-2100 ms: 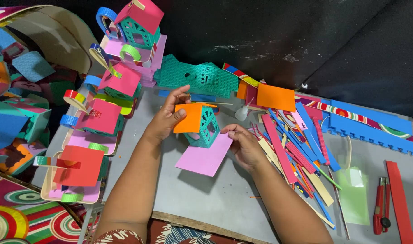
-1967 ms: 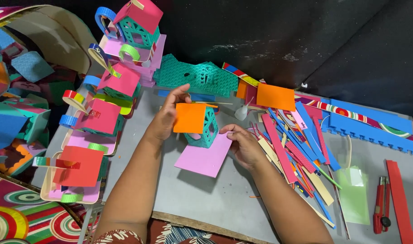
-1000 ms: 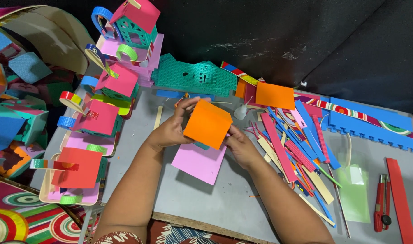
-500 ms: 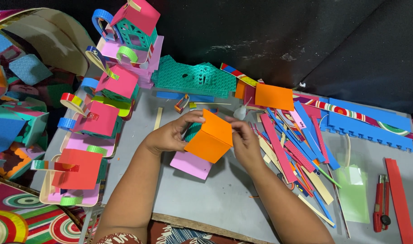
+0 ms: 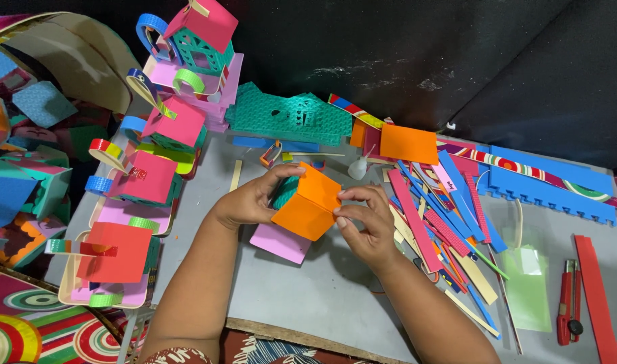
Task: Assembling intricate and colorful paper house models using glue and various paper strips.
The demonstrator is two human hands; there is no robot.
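Note:
I hold a small teal foam house with a folded orange roof between both hands, above a pink foam square on the grey table. My left hand grips its left side, fingers over the teal wall. My right hand pinches the roof's right edge with fingertips pressed on the orange sheet. The roof covers most of the teal body.
Finished foam houses with pink and red roofs line the left side. Flat teal wall pieces and an orange sheet lie behind. Coloured foam strips pile at right, with a small glue bottle, red cutter and green sheet.
The orange sheet was set over the teal house and folded down as a roof. Both hands drew the house nearer and turned it, now pressing the roof on.

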